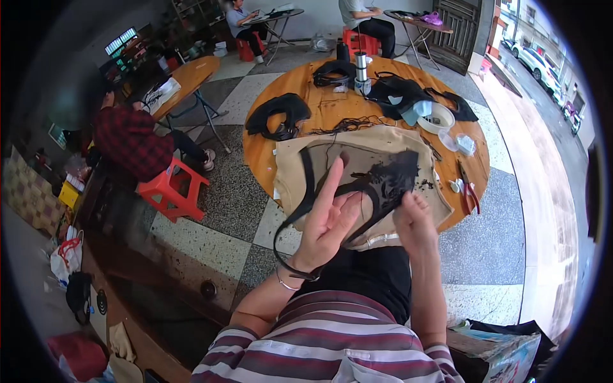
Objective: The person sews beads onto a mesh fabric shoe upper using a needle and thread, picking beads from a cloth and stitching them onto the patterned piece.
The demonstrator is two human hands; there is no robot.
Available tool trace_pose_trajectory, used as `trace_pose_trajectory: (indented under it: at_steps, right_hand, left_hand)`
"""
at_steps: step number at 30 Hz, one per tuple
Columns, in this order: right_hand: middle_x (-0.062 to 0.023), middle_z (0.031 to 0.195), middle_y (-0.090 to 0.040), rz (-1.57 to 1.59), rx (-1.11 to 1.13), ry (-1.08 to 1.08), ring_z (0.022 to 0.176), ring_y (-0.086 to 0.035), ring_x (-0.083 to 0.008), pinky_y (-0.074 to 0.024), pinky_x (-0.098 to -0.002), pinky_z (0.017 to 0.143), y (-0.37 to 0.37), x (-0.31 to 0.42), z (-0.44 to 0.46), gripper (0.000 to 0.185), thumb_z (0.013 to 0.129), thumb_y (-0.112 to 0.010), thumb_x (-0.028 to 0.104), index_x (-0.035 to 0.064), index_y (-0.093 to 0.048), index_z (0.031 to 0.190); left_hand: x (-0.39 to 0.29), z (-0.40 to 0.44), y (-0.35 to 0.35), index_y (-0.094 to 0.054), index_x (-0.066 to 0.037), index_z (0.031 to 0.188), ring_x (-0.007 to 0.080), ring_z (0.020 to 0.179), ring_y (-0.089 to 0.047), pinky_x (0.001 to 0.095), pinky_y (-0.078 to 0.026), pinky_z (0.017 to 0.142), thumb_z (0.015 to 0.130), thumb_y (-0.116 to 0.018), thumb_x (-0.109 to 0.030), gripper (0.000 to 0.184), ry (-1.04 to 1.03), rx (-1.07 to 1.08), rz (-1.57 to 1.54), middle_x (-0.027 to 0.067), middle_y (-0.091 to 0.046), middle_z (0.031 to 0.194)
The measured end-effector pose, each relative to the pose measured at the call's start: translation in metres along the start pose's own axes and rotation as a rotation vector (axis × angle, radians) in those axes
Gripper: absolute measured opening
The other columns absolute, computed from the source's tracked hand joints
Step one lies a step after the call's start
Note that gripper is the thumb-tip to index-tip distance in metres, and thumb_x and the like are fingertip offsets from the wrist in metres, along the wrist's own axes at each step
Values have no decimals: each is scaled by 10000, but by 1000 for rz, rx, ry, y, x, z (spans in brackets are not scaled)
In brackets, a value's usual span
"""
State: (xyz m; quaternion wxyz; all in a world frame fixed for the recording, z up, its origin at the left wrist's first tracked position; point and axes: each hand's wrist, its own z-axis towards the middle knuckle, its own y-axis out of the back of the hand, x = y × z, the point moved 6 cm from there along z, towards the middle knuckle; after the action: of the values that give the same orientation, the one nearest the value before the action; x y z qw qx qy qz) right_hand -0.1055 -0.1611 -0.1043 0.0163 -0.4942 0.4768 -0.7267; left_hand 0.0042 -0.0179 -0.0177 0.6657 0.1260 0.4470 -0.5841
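Note:
A black sheer garment (pixel 389 182) with straps and a dark lace-like pattern is stretched between my hands over the table's near side. My left hand (pixel 327 223) has its index finger and thumb stretched out and apart, touching the garment; the fingertip looks dark, perhaps behind the mesh. A black strap (pixel 278 239) hangs in a loop by my left wrist. My right hand (pixel 415 220) is closed, pinching the garment's right edge. Beneath lies a beige cloth (pixel 383 137) with small black scraps (pixel 424 185) on it. A thin dark thread runs near my left hand.
The round wooden table (pixel 262 153) bears black garment pieces (pixel 279 116), a thread spool (pixel 361 67), a white bowl (pixel 437 119) and red-handled pliers or cutters (pixel 469 191). A person in a checked shirt (pixel 134 140) sits left on a red stool (pixel 172 191); two people sit at the back.

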Motion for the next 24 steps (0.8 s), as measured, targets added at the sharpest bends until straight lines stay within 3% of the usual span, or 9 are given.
trace_pose_trajectory:
  at_steps: [4, 6, 8, 10, 12, 16, 19, 22, 24]
  right_hand:
    - [91, 584, -410, -100, -20, 108, 472, -314, -7, -217, -181, 436, -6, 67, 6, 112, 913, -579, 153, 43, -596, 896]
    - [89, 583, -423, -261, -29, 125, 462, -307, -7, -207, -185, 431, -13, 102, 3, 128, 901, -595, 161, 49, -584, 840]
    - [88, 584, -427, -430, 42, 88, 459, -301, -3, -199, -188, 431, -16, 117, 2, 149, 886, -618, 178, 50, -580, 818]
    - [90, 582, -420, -578, 68, 8, 462, -296, 0, -191, -190, 433, -19, 114, 8, 165, 872, -638, 193, 40, -589, 832]
    - [94, 572, -403, -669, 145, -69, 470, -283, 2, -178, -197, 437, -22, 103, 16, 190, 856, -666, 211, 35, -603, 821]
    - [97, 566, -397, -734, 107, -121, 481, -278, 0, -178, -201, 440, -33, 88, 25, 218, 834, -700, 224, 34, -611, 776]
    - [88, 601, -425, -822, 135, -111, 473, -284, -8, -203, -191, 436, -33, 86, 25, 243, 850, -681, 253, 16, -629, 862]
    - [72, 648, -456, -944, -12, 133, 493, -325, -22, -263, -183, 451, -35, 100, 16, 293, 876, -642, 272, 21, -622, 1025]
    - [44, 719, -487, -856, -365, 289, 562, -381, -41, -331, -179, 507, -23, 140, -2, 307, 899, -577, 199, 51, -577, 1169]
  left_hand:
    - [2, -19, 10, -589, -32, 1204, 368, 1220, -455, 396, -369, 1016, 765, -538, 60, 451, -242, 657, 917, 224, -434, 1352]
    - [15, -24, 46, -601, -8, 1152, 336, 1208, -480, 385, -388, 1001, 830, -516, 28, 336, 208, 442, 872, 191, -476, 1321]
    - [18, -24, 107, -569, -7, 1158, 287, 1226, -469, 369, -380, 1010, 890, -507, -40, 277, 415, -129, 700, 152, -492, 1310]
    - [-23, 5, 89, -503, -8, 1219, 238, 1237, -457, 354, -375, 1015, 931, -497, -114, 307, -15, -72, 460, 125, -484, 1326]
    - [-56, 23, 37, -447, -37, 1278, 232, 1242, -454, 353, -368, 1019, 885, -582, -135, 427, -108, 223, 435, 134, -480, 1327]
    - [-55, 28, -5, -495, -31, 1246, 202, 1067, -569, 310, -420, 938, 780, -683, -50, 503, 45, 473, 866, 131, -571, 1193]
    - [-42, 28, -4, -570, -40, 1203, 172, 988, -592, 274, -434, 898, 756, -686, -10, 463, 196, 501, 787, 94, -612, 1121]
    - [-37, 26, 5, -617, -42, 1170, 142, 942, -595, 244, -440, 868, 758, -666, 29, 420, 200, 430, 792, 71, -633, 1072]
    - [-35, 26, 18, -621, -31, 1169, 127, 940, -590, 231, -439, 857, 764, -656, 47, 414, 156, 356, 808, 70, -637, 1060]
